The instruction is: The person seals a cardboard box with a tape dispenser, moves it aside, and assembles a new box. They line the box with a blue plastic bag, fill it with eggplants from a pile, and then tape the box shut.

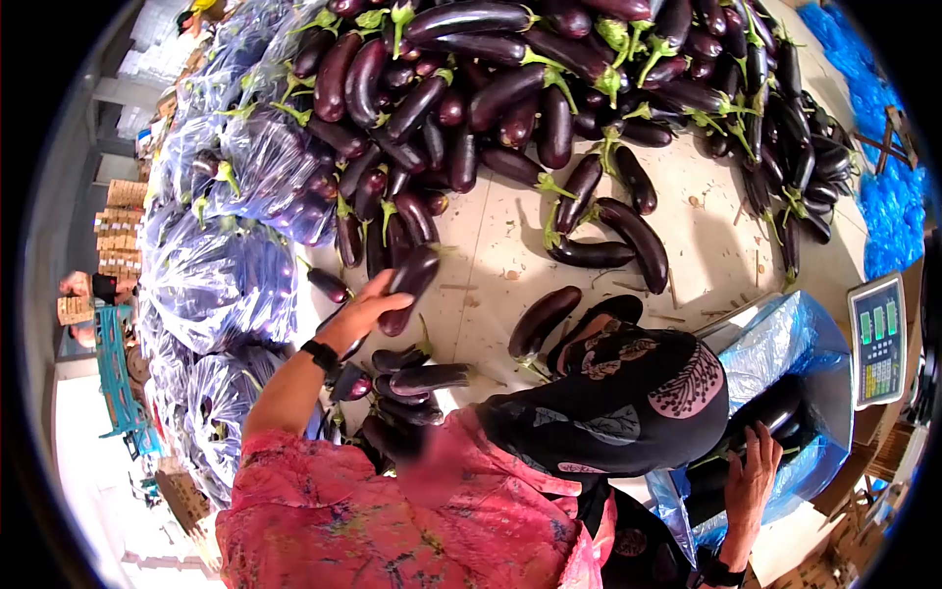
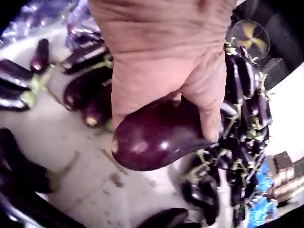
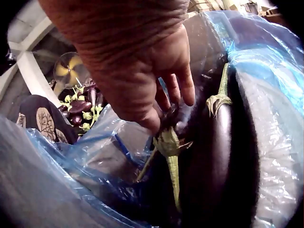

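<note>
My left hand (image 1: 368, 309) grips a plump, dark purple eggplant (image 1: 414, 280), raised over the pale floor beside the pile. In the left wrist view, the thumb lies on one side of this eggplant (image 2: 156, 137) and the fingers on the other. My right hand (image 1: 751, 476) is inside a box lined with a blue plastic bag (image 1: 829, 432). Seen from the right wrist, its loosely spread fingers hang over an eggplant, with the thumb tip right at the green calyx (image 3: 167, 142). Another eggplant (image 3: 221, 142) lies alongside in the bag, stem up.
A big heap of eggplants (image 1: 471, 98) spreads across the far side, with a few loose ones (image 1: 633, 240) nearer. Clear plastic bags of eggplants (image 1: 221, 285) line the left. A digital scale display (image 1: 876, 339) stands beside the box. A person in a patterned headscarf (image 1: 628, 393) fills the near middle.
</note>
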`<state>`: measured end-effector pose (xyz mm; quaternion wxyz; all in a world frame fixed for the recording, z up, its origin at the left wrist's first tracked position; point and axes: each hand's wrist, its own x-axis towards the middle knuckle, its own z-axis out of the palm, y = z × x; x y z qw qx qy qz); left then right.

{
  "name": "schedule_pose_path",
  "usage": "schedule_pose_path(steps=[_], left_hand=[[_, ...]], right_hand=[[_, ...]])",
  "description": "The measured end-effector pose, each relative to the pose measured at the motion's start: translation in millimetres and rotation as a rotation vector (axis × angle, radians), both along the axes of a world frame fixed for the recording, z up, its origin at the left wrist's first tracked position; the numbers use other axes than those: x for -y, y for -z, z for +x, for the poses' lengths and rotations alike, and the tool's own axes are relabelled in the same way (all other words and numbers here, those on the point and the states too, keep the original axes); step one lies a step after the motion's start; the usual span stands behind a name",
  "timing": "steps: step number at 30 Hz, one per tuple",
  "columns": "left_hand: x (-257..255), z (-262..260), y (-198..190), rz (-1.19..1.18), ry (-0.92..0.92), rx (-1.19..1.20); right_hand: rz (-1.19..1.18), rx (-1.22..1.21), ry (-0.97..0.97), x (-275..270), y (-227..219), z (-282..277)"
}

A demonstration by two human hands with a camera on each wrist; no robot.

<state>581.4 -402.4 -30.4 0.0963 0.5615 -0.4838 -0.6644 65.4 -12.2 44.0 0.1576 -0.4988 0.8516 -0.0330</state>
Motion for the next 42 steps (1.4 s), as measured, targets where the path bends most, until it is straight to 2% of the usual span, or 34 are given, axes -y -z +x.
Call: schedule_pose_path(steps=[1,3,4,7,9,10,11,13,14,15,17,19,21,23,25,26,27,28,29,30,31,32,33,34,35,37,39,40,41,42], left_hand=[[-0.9,32.0,1.3,-0.068,0.061,0.085],[-6.6,101.0,21.5,-0.241,0.126,0.433],[-13.9,130.6,26.9,-0.237,0.077,0.420],[-50.8,193.9,44.1,-0.330,-0.003,0.638],[-70.7,231.6,66.0,-0.235,0.068,0.769],[-64.7,248.1,86.4,-0.106,0.244,0.964],[-58.9,237.3,93.0,-0.178,0.412,1.140],[-46.7,214.0,126.5,-0.643,0.327,0.949],[-35.0,187.0,135.4,-0.755,0.302,0.870],[-17.3,143.8,138.4,-0.866,0.277,0.784],[24.3,33.9,109.6,-0.785,0.224,0.566],[63.2,-36.9,120.6,-1.183,0.363,0.466],[100.4,-104.8,121.0,-1.314,0.502,0.396],[126.4,-166.8,110.4,-1.346,0.639,0.478],[149.0,-207.8,118.9,-1.486,0.729,0.551],[166.2,-219.3,139.8,-1.555,0.818,0.676],[175.2,-228.9,147.9,-1.527,0.904,0.754],[184.1,-232.8,162.4,-1.638,0.863,0.746],[192.0,-237.6,164.5,-1.625,0.922,0.729],[201.9,-239.9,171.5,-1.529,0.923,0.574],[196.4,-246.0,166.7,-1.675,0.835,0.538],[195.0,-243.5,160.1,-1.579,0.938,0.494],[186.7,-237.5,165.3,-1.632,0.977,0.490],[179.6,-234.2,165.4,-1.351,1.089,0.547],[170.1,-228.1,166.1,-1.217,1.089,0.457],[133.6,-226.4,135.5,-0.977,1.029,0.362],[108.0,-225.7,115.5,-0.917,0.974,0.332],[99.7,-229.3,100.7,-0.810,0.932,0.275],[87.9,-238.4,75.0,-0.702,0.881,0.226],[73.9,-252.8,41.7,-0.546,0.800,0.067]], right_hand=[[-0.005,0.007,0.004,-0.7,0.7,-0.7],[0.006,0.007,-0.006,0.0,0.1,-0.7],[0.015,0.001,-0.011,-0.4,0.2,-0.5],[0.038,-0.019,-0.040,2.7,-0.6,0.6],[0.027,-0.043,-0.066,2.5,-1.6,1.5],[0.033,-0.050,-0.067,2.2,-2.2,1.4],[0.038,-0.057,-0.068,2.4,-1.9,1.4],[0.048,-0.055,-0.070,4.4,-1.7,2.1],[0.054,-0.050,-0.069,5.0,-2.4,1.8],[0.061,-0.047,-0.064,6.2,-3.7,1.1],[0.079,-0.046,-0.049,9.2,-6.0,2.2],[0.101,-0.031,-0.022,10.0,-8.9,3.8],[0.121,-0.003,0.013,10.8,-11.3,3.5],[0.131,-0.006,0.012,10.8,-13.7,4.1],[0.128,-0.023,-0.010,12.0,-14.1,3.2],[0.144,-0.012,0.005,17.5,-18.8,5.0],[0.122,-0.019,-0.013,14.5,-14.2,1.8],[0.097,-0.019,-0.042,16.9,-16.5,1.8],[0.080,-0.024,-0.057,22.0,-20.6,1.9],[0.086,-0.051,-0.088,26.2,-22.3,0.1],[0.106,-0.074,-0.108,26.8,-23.6,-2.1],[0.091,-0.046,-0.059,26.6,-24.6,-3.3],[0.068,-0.020,-0.007,26.3,-24.7,-4.7],[0.055,-0.006,0.005,26.3,-27.0,-7.1],[0.032,0.015,0.005,25.4,-27.4,-9.2],[-0.004,0.005,0.010,16.6,-24.4,-10.2],[-0.013,0.082,0.035,8.3,-22.4,-11.5],[-0.024,0.065,0.023,5.8,-23.0,-11.6],[-0.030,0.055,0.020,3.2,-21.2,-11.7],[-0.040,0.046,0.009,1.3,-19.5,-12.6]])
